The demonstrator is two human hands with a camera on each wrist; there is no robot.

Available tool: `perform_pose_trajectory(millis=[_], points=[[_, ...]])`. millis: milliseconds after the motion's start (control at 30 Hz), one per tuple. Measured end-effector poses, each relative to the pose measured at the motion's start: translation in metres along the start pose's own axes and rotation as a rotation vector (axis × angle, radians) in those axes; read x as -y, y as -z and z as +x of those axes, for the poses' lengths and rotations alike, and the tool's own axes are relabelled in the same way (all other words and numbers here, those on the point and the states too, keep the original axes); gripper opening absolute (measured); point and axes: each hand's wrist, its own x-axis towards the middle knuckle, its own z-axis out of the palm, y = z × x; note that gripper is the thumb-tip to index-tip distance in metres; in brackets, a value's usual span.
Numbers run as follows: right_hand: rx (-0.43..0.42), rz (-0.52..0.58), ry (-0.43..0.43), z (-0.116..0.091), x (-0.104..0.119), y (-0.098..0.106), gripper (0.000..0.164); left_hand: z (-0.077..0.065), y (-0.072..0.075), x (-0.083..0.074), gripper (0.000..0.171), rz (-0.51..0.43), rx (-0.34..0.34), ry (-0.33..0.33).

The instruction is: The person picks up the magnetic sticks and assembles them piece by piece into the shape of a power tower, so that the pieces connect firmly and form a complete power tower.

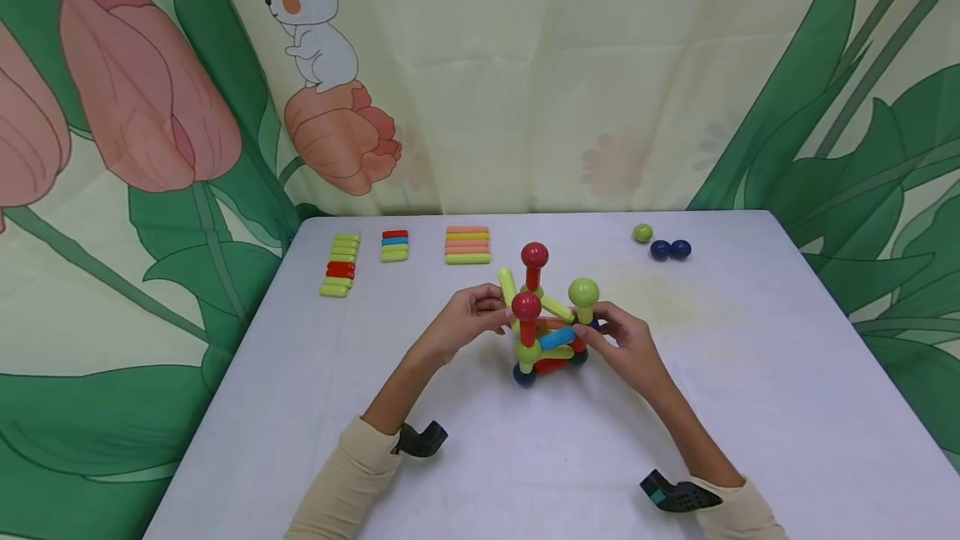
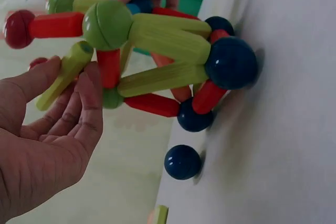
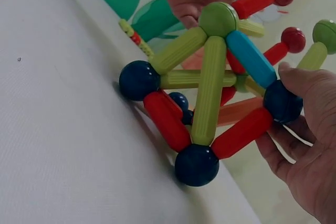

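A framework of coloured rods and balls (image 1: 557, 352) stands on the table between both hands, with dark blue balls at its base. Thumb and fingers of my left hand (image 2: 52, 129) pinch a yellow-green rod (image 2: 65, 74) beside a red upright rod (image 2: 108, 68) of the framework. On the other side, my right hand (image 3: 310, 129) grips a dark blue ball (image 3: 283, 100), where a blue rod (image 3: 252, 55) and a red rod (image 3: 242, 132) meet. Red balls (image 1: 535, 254) and a light green ball (image 1: 583, 292) top the upright rods.
At the back left lie a column of short rods (image 1: 339, 269), a smaller group of rods (image 1: 394, 246) and a row of longer rods (image 1: 467, 245). A loose green ball (image 1: 642, 232) and two dark blue balls (image 1: 671, 250) sit at the back right, before a printed curtain (image 1: 525, 90).
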Motion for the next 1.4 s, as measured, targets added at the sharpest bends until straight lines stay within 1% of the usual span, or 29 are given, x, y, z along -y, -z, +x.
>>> perform_pose_trajectory(millis=[133,367,533,633,767,833,967,1067,1167,1267,1333,1400], points=[[0.001,0.027,0.005,0.0,-0.001,-0.003,0.025,-0.002,-0.003,0.001,0.031,0.032,0.006,-0.021],[0.019,-0.017,0.03,-0.002,0.006,-0.008,0.03,-0.002,0.0,0.0,0.03,0.104,-0.043,-0.044],[0.043,-0.035,0.008,-0.003,0.009,-0.014,0.034,-0.002,0.003,-0.001,0.029,0.109,-0.059,-0.036],[0.052,-0.048,0.015,-0.005,0.009,-0.017,0.037,-0.001,0.004,-0.001,0.029,0.125,-0.045,-0.029],[0.05,-0.033,0.037,-0.006,0.009,-0.019,0.038,0.0,0.005,-0.003,0.027,0.155,-0.021,-0.026],[0.046,-0.022,0.046,-0.007,0.009,-0.02,0.038,0.001,0.004,-0.004,0.025,0.165,-0.019,-0.019],[0.04,-0.022,0.056,-0.008,0.008,-0.02,0.037,0.002,0.002,-0.005,0.023,0.182,-0.027,-0.016],[0.04,-0.022,0.05,-0.008,0.008,-0.02,0.037,0.004,0.001,-0.006,0.025,0.175,-0.05,-0.027],[0.042,-0.026,0.045,-0.009,0.008,-0.02,0.037,0.007,0.0,-0.009,0.025,0.152,-0.1,-0.056],[0.042,-0.034,0.04,-0.009,0.009,-0.02,0.036,0.014,0.0,-0.016,0.03,0.149,-0.147,-0.136],[0.04,-0.037,0.034,-0.01,0.01,-0.02,0.036,0.019,0.001,-0.023,0.036,0.172,-0.132,-0.21],[0.038,-0.039,0.033,-0.01,0.011,-0.02,0.036,0.024,0.002,-0.031,0.043,0.261,-0.076,-0.303]])
